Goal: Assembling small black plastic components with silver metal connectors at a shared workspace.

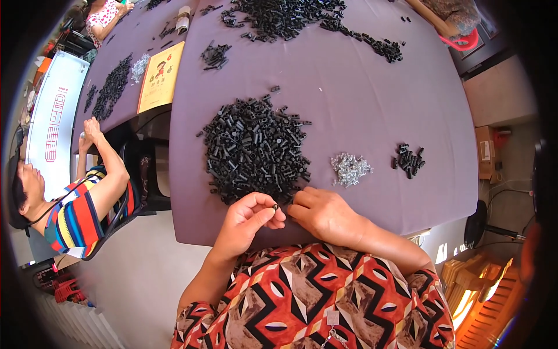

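My left hand [249, 222] pinches a small black cylindrical part [275, 206] between thumb and forefinger, its round end facing up. Close beside it, my right hand [326, 216] is closed with the fingers bent down at the table's near edge; whatever it may hold is hidden. Just beyond both hands lies a large heap of black tubular plastic parts [253, 148]. To the right of that heap is a small pile of clear, shiny little pieces [351, 169]. Farther right sits a small group of black parts [408, 160].
A purple-grey cloth [378, 104] covers the table. More black parts [279, 17] lie at the far side. On the left, a yellow booklet [161, 78] rests near another person [87, 198] seated at work. Orange crates [485, 308] stand at lower right.
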